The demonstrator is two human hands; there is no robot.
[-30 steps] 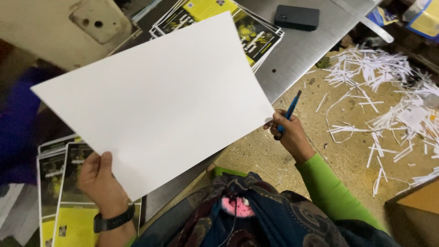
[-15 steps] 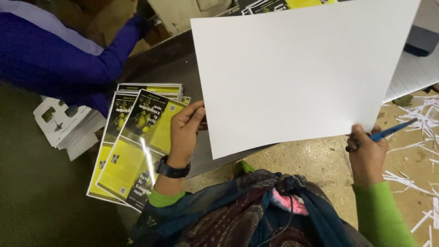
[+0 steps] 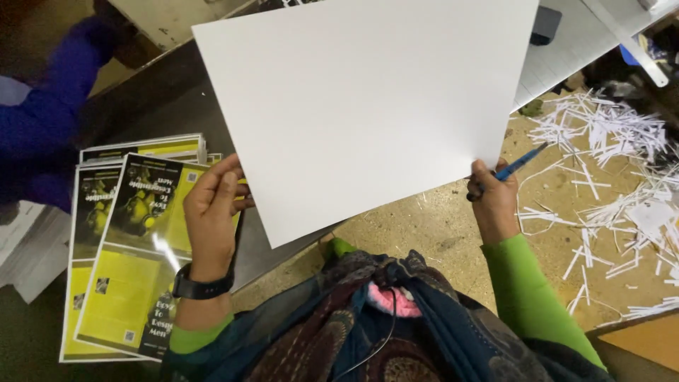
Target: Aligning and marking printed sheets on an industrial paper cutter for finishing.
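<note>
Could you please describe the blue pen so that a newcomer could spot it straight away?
Start at the big white sheet held up in the middle. At its lower right edge is the right hand, green-sleeved. The blue pen sticks out of it, thin and dark blue against white paper scraps.

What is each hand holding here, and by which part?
Both hands hold the large white sheet: left hand at its lower left edge, right hand at its lower right corner. The right hand also holds a blue pen by its lower end.

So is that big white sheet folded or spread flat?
Spread flat: the white sheet shows no crease, held at its edges by the left hand and right hand.
</note>
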